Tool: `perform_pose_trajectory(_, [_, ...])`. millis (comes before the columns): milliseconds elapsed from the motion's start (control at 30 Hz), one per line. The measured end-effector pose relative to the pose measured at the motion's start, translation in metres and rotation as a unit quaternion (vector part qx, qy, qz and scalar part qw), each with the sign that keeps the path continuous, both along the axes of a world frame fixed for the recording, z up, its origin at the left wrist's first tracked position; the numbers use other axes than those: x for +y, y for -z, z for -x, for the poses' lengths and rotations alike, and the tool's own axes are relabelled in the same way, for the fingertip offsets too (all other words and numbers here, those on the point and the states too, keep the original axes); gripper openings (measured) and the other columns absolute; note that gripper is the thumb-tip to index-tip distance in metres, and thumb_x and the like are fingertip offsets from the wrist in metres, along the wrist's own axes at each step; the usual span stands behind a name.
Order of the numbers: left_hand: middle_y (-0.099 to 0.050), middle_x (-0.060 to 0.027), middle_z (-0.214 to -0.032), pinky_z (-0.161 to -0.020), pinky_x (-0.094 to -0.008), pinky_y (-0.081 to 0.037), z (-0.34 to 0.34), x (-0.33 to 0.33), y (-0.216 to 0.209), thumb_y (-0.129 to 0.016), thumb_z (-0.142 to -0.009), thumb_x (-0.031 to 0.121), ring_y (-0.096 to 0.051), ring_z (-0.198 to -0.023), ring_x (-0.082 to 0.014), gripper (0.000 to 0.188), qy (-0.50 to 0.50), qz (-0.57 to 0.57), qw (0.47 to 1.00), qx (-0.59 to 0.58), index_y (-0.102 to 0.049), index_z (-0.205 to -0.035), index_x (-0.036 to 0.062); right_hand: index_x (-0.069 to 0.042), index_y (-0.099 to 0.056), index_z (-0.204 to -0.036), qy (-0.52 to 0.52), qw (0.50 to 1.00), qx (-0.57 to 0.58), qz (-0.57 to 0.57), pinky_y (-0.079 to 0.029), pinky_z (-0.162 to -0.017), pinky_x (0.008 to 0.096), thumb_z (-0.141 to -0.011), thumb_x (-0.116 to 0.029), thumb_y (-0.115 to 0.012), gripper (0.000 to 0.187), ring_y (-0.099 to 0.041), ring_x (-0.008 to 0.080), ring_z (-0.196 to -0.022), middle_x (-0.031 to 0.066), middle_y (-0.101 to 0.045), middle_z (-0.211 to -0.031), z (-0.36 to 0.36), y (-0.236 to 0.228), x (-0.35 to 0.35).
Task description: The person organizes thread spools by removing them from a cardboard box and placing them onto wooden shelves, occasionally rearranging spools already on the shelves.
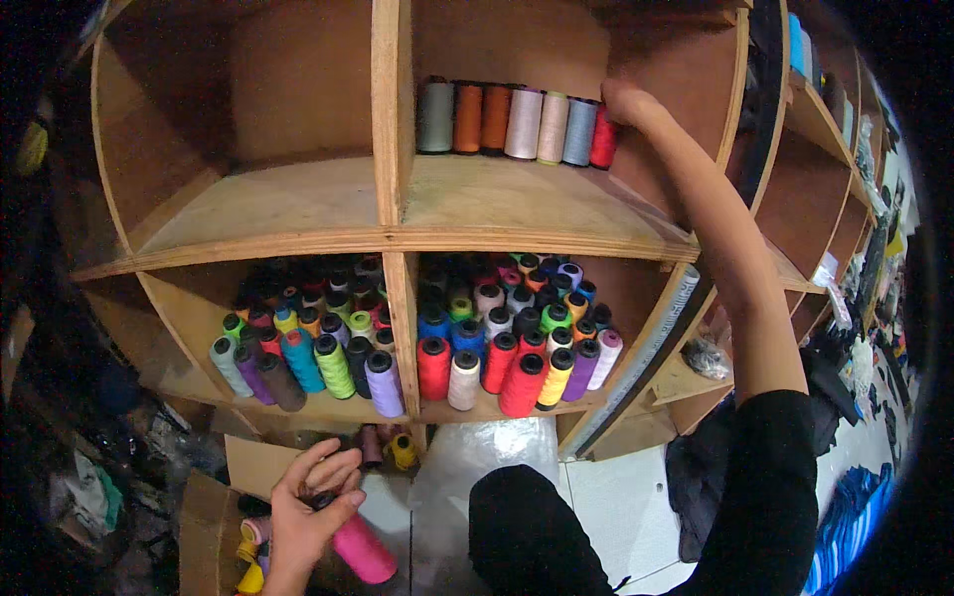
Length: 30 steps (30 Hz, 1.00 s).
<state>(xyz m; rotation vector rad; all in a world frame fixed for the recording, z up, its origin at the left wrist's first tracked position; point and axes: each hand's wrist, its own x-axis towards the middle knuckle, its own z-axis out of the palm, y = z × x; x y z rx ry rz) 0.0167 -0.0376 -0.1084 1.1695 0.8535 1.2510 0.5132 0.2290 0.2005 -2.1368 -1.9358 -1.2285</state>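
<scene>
My left hand (308, 507) is wrapped round the top end of a bright pink thread spool (364, 549), low in the view above a cardboard box. Stretched up into the upper right compartment, my right hand (626, 102) grips a red thread spool (603, 139) at the right end of a row; its fingertips are partly hidden. Left of the red one stand a light blue spool (579, 132), a cream spool (553, 129), a pale lilac spool (524, 124), two brown-orange spools (494, 119) and a grey-green spool (435, 116), all upright.
A wooden shelf unit (393, 240) fills the front. Its lower compartments hold many coloured spools (522, 385). Below are an open cardboard box (207, 531) with spools and a clear plastic sheet (487, 447). A metal ruler (646, 363) lines the right upright. Dark cloth (696, 487) lies on the right.
</scene>
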Motion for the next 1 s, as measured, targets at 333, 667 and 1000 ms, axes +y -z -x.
perform_pose_trajectory(333, [-0.060,-0.0159,-0.110,-0.092,-0.0311,-0.044,0.005,0.004,0.000,-0.066,-0.071,-0.005,-0.058,-0.102,-0.0200,0.055,-0.025,-0.012,0.998,0.058,-0.044,-0.121,-0.0045,-0.002,-0.062,-0.103,-0.028,0.994,0.106,0.012,-0.049,-0.081,0.0412,-0.067,-0.013,-0.070,0.038,-0.061,0.0349,-0.092,0.0190,-0.062,-0.101,-0.011,0.004,0.013])
perform_pose_trajectory(667, [-0.062,-0.0180,-0.101,-0.090,-0.0337,-0.044,0.001,0.020,-0.084,-0.058,-0.078,0.000,-0.058,-0.102,-0.0248,0.020,-0.189,-0.272,0.942,0.058,-0.054,-0.098,-0.0045,-0.004,-0.068,-0.089,-0.517,0.795,0.263,0.178,-0.051,-0.062,0.0316,-0.076,-0.039,-0.064,0.038,-0.065,0.0252,-0.068,0.0143,-0.067,-0.079,0.228,0.074,-0.164])
perform_pose_trajectory(1000, [-0.048,-0.0227,-0.123,-0.103,-0.0422,-0.033,-0.037,0.048,-0.158,-0.040,-0.092,0.029,-0.041,-0.123,-0.0331,0.046,-0.158,-0.446,0.879,0.049,-0.044,-0.120,-0.0076,0.001,-0.060,-0.104,-0.528,0.712,0.366,0.283,-0.048,-0.075,0.0290,-0.077,-0.030,-0.068,0.041,-0.061,0.0157,-0.084,0.0119,-0.064,-0.090,0.258,0.099,-0.218])
